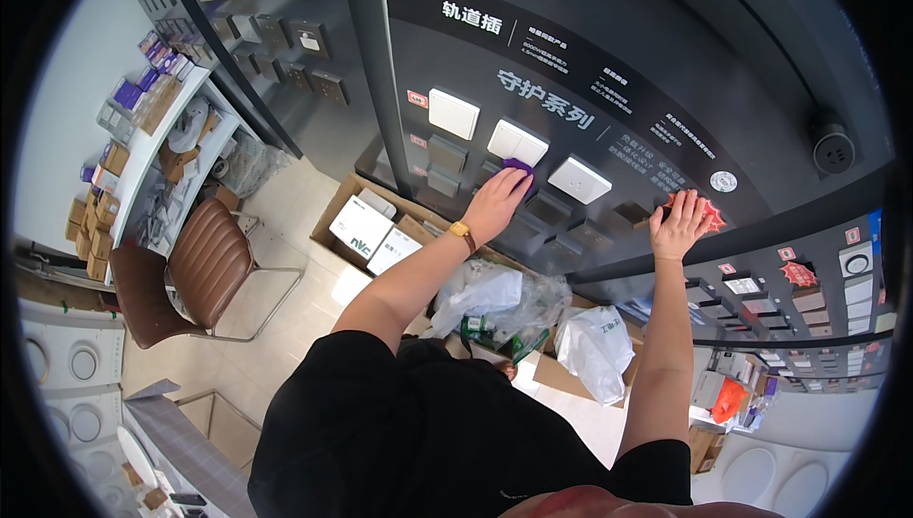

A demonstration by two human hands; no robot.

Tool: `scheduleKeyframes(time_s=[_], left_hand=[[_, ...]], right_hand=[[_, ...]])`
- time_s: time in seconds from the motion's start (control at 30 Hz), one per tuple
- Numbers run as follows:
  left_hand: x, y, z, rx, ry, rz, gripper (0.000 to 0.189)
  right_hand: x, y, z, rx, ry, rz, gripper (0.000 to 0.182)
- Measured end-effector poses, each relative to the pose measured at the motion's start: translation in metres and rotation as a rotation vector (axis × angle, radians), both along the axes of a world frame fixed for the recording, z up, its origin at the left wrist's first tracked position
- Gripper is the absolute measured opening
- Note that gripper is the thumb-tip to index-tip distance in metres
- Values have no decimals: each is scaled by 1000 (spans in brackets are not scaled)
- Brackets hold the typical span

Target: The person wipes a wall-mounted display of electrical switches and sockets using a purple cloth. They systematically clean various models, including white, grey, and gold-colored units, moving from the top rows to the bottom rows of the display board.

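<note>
My left hand (497, 200), with a watch on its wrist, presses a purple cloth (523, 167) to the lower edge of a white two-part wall switch (518, 141) on a dark display board (456, 65). White switch plates and grey ones sit around it. A white square switch (454, 113) is up and to the left, and a white socket (580, 179) is to the right. My right hand (677, 229) rests flat on the board, over part of a red starburst sticker (713, 217). Beside its thumb is a dark bronze plate (631, 214).
Below the board stand open cardboard boxes with white cartons (362, 225), clear plastic wrap (535, 304) and a white plastic bag (594, 354). A brown chair (212, 261) and a loaded white shelf (160, 136) are on the left. A black round socket (833, 150) projects at far right.
</note>
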State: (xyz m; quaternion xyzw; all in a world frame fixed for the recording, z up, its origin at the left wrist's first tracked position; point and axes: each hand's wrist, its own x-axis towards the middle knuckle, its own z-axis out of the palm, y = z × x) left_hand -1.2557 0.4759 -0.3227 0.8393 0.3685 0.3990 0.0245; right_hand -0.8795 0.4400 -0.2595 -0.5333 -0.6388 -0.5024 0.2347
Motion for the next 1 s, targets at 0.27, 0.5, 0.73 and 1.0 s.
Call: scheduleKeyframes(time_s=[0.27, 0.5, 0.73, 1.0], left_hand=[[-5, 20, 40, 45, -272, 131, 64], [-10, 7, -11, -62, -256, 130, 65], [13, 9, 31, -6, -298, 18, 64], [2, -6, -8, -149, -430, 185, 60]], right_hand=[[0, 0, -1, -17, 0, -1, 59], [0, 1, 0, -5, -12, -3, 59], [2, 1, -1, -11, -2, -11, 59], [3, 1, 0, -2, -7, -8, 59]])
